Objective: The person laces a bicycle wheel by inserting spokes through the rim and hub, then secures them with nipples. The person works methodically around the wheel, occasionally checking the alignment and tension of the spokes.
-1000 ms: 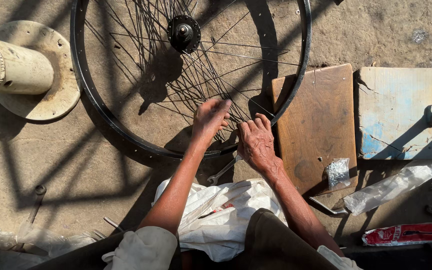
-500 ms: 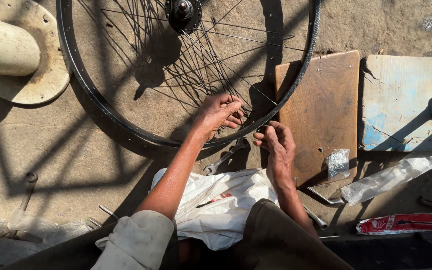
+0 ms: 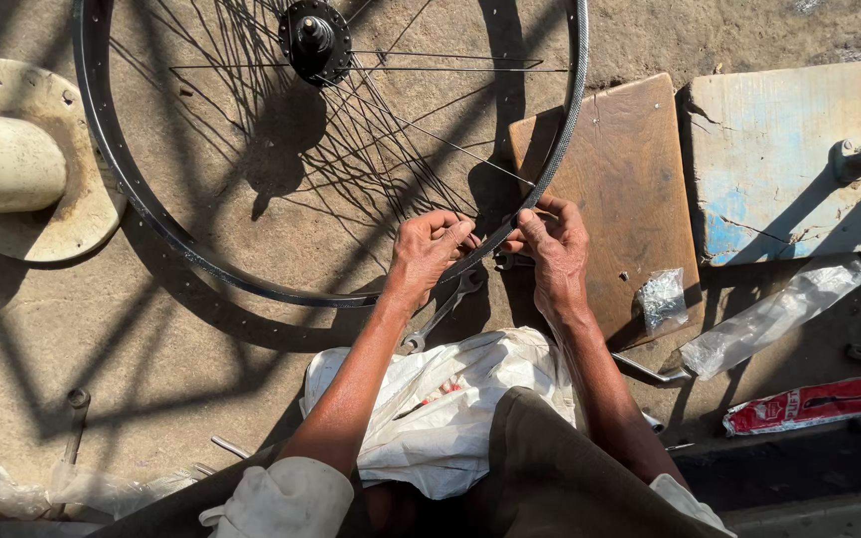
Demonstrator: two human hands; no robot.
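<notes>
Hands: our left hand (image 3: 433,245) and right hand (image 3: 553,242) pinched a spoke (image 3: 430,137) at the rim (image 3: 550,169); we judged it might slip or bend

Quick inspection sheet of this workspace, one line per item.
Surface: sandy concrete ground, sunlit, strong shadows.
Job's things: bicycle wheel rim lying flat, spokes fanning from the hub.
Clutter: spanner, white plastic bag, wooden board, small clear packet, long clear bag, red packet.
Grippers: left hand and right hand pinching at the rim's near edge.
Cables: nothing seen.
Surroundings: cream pipe base, painted slab.
</notes>
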